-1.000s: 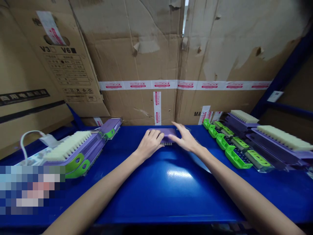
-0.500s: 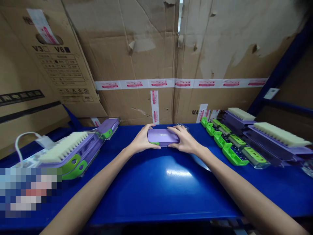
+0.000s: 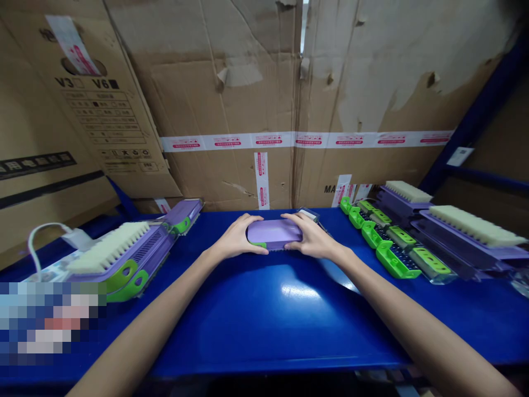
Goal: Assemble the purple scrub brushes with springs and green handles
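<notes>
A purple oblong housing (image 3: 274, 232) lies on the blue table (image 3: 264, 320) near its far edge, with pale bristles just showing under its near side. My left hand (image 3: 236, 237) grips its left end, fingers curled round it. My right hand (image 3: 313, 237) grips its right end the same way. Both forearms reach straight out from the bottom of the view.
At the left lies a purple and green brush unit (image 3: 124, 256) with cream bristles, a white cable (image 3: 43, 234) beside it. A row of green parts (image 3: 390, 242) and purple brush units (image 3: 471, 234) fills the right. Taped cardboard boxes (image 3: 264, 105) wall the back.
One second ago both hands lay flat on top of the housing. They have since moved to its two ends and closed on it, and it has tilted slightly.
</notes>
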